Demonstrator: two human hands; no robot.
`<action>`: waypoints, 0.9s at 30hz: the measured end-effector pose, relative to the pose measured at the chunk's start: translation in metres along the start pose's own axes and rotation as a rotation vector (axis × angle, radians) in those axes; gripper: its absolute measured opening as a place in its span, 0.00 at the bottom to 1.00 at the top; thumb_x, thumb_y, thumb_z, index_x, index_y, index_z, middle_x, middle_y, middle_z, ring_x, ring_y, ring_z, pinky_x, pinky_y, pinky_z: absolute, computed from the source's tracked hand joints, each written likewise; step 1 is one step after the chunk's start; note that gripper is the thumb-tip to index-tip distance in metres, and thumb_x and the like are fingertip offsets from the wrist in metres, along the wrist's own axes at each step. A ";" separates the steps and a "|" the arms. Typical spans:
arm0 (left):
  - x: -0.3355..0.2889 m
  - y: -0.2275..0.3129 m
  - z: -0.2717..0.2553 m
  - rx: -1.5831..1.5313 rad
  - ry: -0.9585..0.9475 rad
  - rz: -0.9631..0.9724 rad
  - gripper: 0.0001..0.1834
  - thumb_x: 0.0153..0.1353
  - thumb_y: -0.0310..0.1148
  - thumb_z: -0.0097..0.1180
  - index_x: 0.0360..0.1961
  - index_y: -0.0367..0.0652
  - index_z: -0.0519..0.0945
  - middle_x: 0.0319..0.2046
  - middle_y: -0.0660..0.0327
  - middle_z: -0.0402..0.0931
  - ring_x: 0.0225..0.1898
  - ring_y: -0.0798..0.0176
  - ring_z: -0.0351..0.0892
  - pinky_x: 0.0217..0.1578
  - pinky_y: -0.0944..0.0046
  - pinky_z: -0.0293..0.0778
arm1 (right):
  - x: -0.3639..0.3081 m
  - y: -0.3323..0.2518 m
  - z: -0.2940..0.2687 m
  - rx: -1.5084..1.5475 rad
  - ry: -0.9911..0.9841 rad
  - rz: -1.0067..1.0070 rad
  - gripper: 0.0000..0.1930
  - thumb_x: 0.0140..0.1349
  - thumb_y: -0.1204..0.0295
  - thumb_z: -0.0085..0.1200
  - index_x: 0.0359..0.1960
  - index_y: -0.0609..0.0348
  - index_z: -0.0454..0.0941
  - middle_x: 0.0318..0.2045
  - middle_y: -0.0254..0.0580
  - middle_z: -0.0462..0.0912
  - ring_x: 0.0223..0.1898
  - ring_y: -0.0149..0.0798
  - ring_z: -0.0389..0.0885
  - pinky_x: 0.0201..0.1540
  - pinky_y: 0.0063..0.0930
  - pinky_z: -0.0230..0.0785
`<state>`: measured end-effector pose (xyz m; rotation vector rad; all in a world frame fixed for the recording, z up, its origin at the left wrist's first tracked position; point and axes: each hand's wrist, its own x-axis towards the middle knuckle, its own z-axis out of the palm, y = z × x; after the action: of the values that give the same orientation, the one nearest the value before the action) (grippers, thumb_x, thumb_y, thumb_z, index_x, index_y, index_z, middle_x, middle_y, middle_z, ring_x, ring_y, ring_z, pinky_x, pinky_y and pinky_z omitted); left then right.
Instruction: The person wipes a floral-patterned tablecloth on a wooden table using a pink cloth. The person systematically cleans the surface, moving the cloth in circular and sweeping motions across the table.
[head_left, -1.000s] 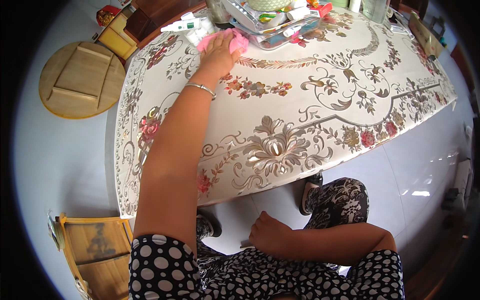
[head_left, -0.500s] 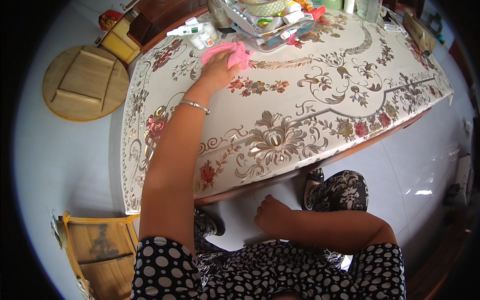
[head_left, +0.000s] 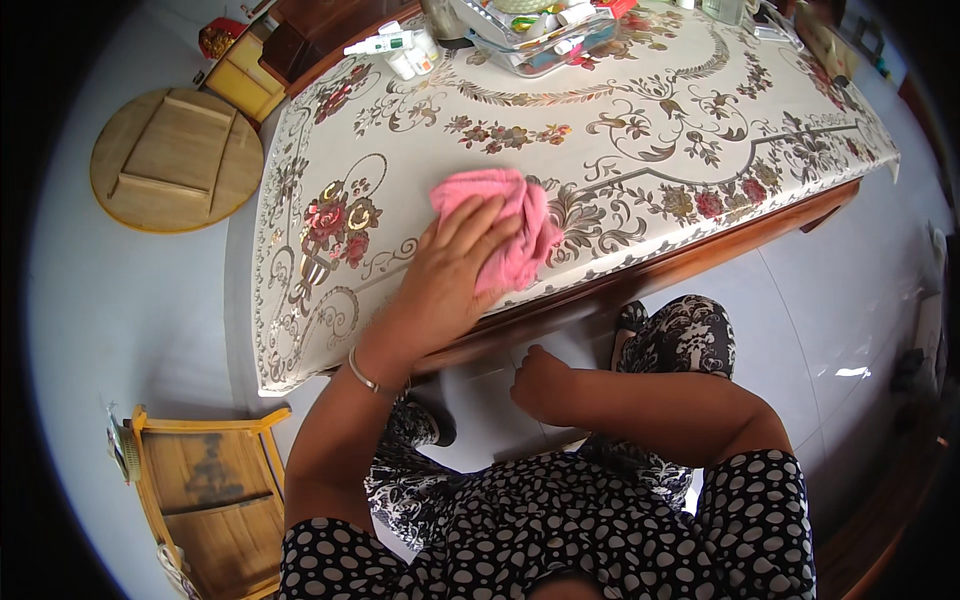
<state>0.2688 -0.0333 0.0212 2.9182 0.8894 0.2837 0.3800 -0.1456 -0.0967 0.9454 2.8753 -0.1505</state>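
Mid-frame, my left hand (head_left: 450, 262) lies outspread on the cloth (head_left: 515, 228), whose long axis slants down-right; my right hand (head_left: 542, 385) is fisted below.

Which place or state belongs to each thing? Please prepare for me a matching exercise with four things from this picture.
1. pink cloth
2. right hand
3. round wooden board
4. clear container

A. left of the patterned tablecloth
B. under the left hand
C. on the tablecloth's far side
D. curled, off the tablecloth

Pairs: 1-B, 2-D, 3-A, 4-C
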 end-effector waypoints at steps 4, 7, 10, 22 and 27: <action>-0.021 0.024 -0.008 0.056 -0.061 0.037 0.30 0.50 0.40 0.57 0.55 0.47 0.68 0.62 0.57 0.56 0.64 0.53 0.51 0.60 0.52 0.51 | 0.008 -0.009 0.015 0.069 -0.160 -0.033 0.05 0.47 0.69 0.51 0.25 0.51 0.80 0.27 0.35 0.80 0.31 0.36 0.76 0.36 0.32 0.59; -0.016 0.008 -0.013 -0.002 -0.049 0.070 0.30 0.49 0.40 0.58 0.56 0.47 0.67 0.62 0.58 0.56 0.64 0.53 0.52 0.61 0.53 0.51 | 0.012 -0.014 0.020 0.035 -0.106 -0.041 0.05 0.47 0.69 0.52 0.25 0.51 0.80 0.27 0.35 0.80 0.31 0.36 0.76 0.36 0.31 0.59; 0.008 -0.037 0.008 0.043 0.035 0.051 0.29 0.50 0.37 0.56 0.56 0.47 0.67 0.62 0.56 0.57 0.64 0.54 0.52 0.61 0.54 0.52 | 0.009 -0.013 0.022 0.023 -0.130 -0.063 0.05 0.47 0.68 0.52 0.24 0.51 0.79 0.26 0.34 0.79 0.30 0.35 0.75 0.36 0.30 0.58; 0.144 -0.151 0.053 0.201 0.214 -0.423 0.35 0.58 0.57 0.43 0.61 0.48 0.60 0.62 0.56 0.55 0.64 0.53 0.51 0.60 0.51 0.51 | 0.001 -0.018 0.015 0.119 -0.020 -0.098 0.04 0.43 0.69 0.54 0.22 0.52 0.78 0.24 0.34 0.78 0.30 0.36 0.75 0.37 0.32 0.57; 0.178 -0.115 0.048 0.208 0.084 -0.779 0.33 0.58 0.56 0.41 0.62 0.54 0.58 0.64 0.61 0.51 0.65 0.56 0.48 0.59 0.45 0.51 | -0.006 -0.010 0.004 0.235 0.080 -0.075 0.04 0.44 0.69 0.52 0.21 0.52 0.78 0.23 0.37 0.78 0.30 0.38 0.76 0.39 0.36 0.58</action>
<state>0.3607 0.1603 -0.0128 2.4617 2.0543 0.2566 0.3795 -0.1579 -0.0992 0.8981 3.0164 -0.4768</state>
